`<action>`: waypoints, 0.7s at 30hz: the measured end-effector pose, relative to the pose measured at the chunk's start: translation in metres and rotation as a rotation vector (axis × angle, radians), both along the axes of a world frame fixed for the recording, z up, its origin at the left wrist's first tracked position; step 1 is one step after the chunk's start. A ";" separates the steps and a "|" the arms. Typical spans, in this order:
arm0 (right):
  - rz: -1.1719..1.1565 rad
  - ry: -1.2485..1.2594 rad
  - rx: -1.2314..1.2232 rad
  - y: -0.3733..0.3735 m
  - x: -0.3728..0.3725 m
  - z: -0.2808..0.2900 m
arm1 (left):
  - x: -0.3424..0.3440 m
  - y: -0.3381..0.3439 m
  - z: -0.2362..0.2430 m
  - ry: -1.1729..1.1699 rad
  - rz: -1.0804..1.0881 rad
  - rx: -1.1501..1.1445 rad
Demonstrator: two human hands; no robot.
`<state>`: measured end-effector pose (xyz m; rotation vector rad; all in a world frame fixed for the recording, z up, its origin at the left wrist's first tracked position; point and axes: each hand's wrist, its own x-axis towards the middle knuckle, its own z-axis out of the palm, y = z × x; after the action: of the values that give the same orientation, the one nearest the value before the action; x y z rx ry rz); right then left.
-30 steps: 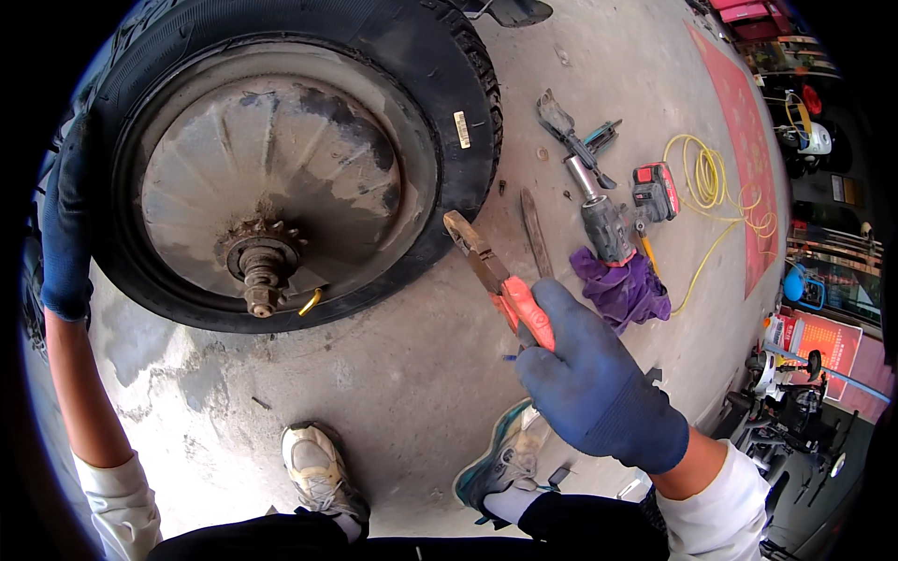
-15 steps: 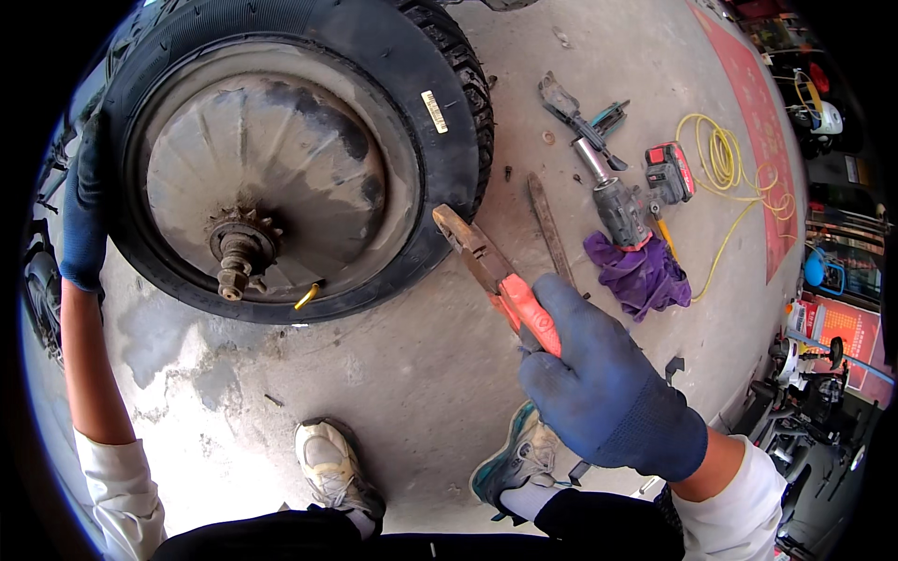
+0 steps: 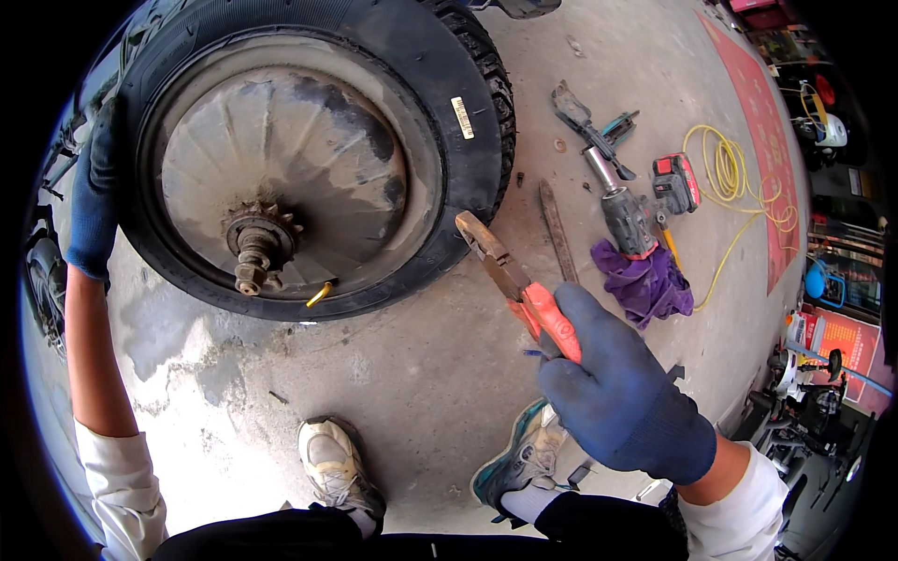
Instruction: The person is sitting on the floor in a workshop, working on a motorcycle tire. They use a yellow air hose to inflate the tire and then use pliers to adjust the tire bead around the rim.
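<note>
A large wheel (image 3: 281, 140) with a black knobby tyre and a dusty metal hub stands at the upper left. From the hub sticks a threaded axle with a nut (image 3: 251, 271) and a toothed sprocket around it. A bent yellow valve stem (image 3: 321, 294) shows near the lower rim. My left hand (image 3: 96, 201), in a blue glove, holds the tyre's left edge; its fingertips are partly hidden. My right hand (image 3: 617, 393), gloved too, is closed around the red handles of worn pliers (image 3: 524, 290). Their jaws look closed and point at the tyre's lower right edge.
On the concrete floor at right lie a flat metal bar (image 3: 558, 229), a cordless impact wrench (image 3: 629, 220), a battery pack (image 3: 675, 183), a purple cloth (image 3: 645, 288) and a coiled yellow hose (image 3: 725, 164). My shoes (image 3: 337, 463) are below the wheel. Parked vehicles (image 3: 823, 393) stand far right.
The wheel, the floor and the tools on it appear shifted slightly to the right in view. Both hands keep their hold, the right still on the pliers.
</note>
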<state>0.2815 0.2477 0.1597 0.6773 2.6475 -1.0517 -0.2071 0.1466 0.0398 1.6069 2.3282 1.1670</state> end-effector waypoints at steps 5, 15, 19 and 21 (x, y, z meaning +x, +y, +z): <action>-0.112 -0.080 -0.105 -0.005 0.005 0.009 | -0.002 -0.001 0.001 0.004 0.002 0.001; -0.917 -0.067 -0.921 -0.001 -0.005 0.008 | -0.002 0.000 -0.001 0.023 0.000 0.002; -0.893 -0.060 -1.074 -0.005 -0.009 -0.005 | 0.000 0.001 0.000 0.031 -0.004 0.011; -0.808 -0.068 -1.075 -0.006 0.000 -0.013 | 0.008 0.004 -0.002 -0.043 -0.005 0.017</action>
<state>0.2818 0.2415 0.1467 1.4089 1.2935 -2.2546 -0.1996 0.1502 0.0376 1.5766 2.2925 1.2112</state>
